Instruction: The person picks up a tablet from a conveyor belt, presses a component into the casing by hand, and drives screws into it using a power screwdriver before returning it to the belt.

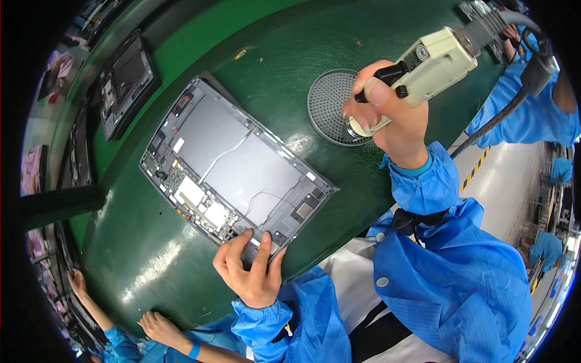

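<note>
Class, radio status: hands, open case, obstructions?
Right hand gripping pale power tool over round tray. Left hand touching open case, covering one corner. Circuit board exposed.

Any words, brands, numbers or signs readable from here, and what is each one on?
None can be read.
Corded cream tool in the right hand: round dark mark, too small to read.
Open laptop base: white patches, no legible print.
Striped floor tape: no lettering visible.

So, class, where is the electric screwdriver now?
In the head view, the cream electric screwdriver is at upper right, in the person's right hand, angled toward the round dimpled grey tray.
</note>
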`<state>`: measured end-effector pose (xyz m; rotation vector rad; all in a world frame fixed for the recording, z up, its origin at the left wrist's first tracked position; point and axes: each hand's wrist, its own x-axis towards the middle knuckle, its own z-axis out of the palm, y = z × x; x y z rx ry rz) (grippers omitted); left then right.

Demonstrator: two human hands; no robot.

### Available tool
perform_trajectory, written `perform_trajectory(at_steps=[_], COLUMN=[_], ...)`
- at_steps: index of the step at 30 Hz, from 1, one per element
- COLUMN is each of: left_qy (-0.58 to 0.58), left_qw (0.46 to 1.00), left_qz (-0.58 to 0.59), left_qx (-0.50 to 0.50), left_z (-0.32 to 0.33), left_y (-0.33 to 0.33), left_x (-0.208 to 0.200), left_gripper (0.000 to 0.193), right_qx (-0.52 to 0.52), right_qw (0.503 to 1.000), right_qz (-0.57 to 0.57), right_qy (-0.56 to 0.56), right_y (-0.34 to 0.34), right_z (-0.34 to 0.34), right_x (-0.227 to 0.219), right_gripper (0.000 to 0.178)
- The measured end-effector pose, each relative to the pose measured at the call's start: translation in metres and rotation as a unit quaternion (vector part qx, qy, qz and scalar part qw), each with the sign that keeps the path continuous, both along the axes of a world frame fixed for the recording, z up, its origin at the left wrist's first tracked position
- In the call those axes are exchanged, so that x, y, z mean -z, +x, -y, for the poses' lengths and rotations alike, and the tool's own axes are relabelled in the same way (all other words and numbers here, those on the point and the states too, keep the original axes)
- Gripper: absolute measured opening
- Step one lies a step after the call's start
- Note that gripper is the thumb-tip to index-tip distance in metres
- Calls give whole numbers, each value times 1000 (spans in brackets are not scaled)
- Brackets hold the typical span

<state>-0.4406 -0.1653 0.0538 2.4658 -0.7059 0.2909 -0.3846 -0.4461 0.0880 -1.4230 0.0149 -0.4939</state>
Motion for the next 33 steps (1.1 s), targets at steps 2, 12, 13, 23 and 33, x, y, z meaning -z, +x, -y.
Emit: perform_trajectory(at_steps=[2, 12, 13, 23, 33], left_qy=[-7, -25, -59, -147, -200], left_qw=[1000, 998, 996, 989, 980], left_qz=[5, 29, 15, -7, 7], left_qx=[17, -50, -61, -30, -17], left_z=[1, -11, -11, -10, -13], left_y=[1, -9, -11, -1, -1], left_x=[0, 7, 9, 13, 20], left_gripper=[42, 53, 52, 39, 37], right_qx=[15, -61, -81, -292, -347], right_qw=[1000, 989, 986, 956, 931], right_qz=[9, 103, 112, 11, -54], right_qy=[15, 91, 90, 0, 103], right_y=[-3, -9, -12, -26, -27], right_z=[2, 5, 3, -110, -135], right_x=[2, 2, -7, -31, -14], right_gripper=[20, 23, 25, 41, 31])
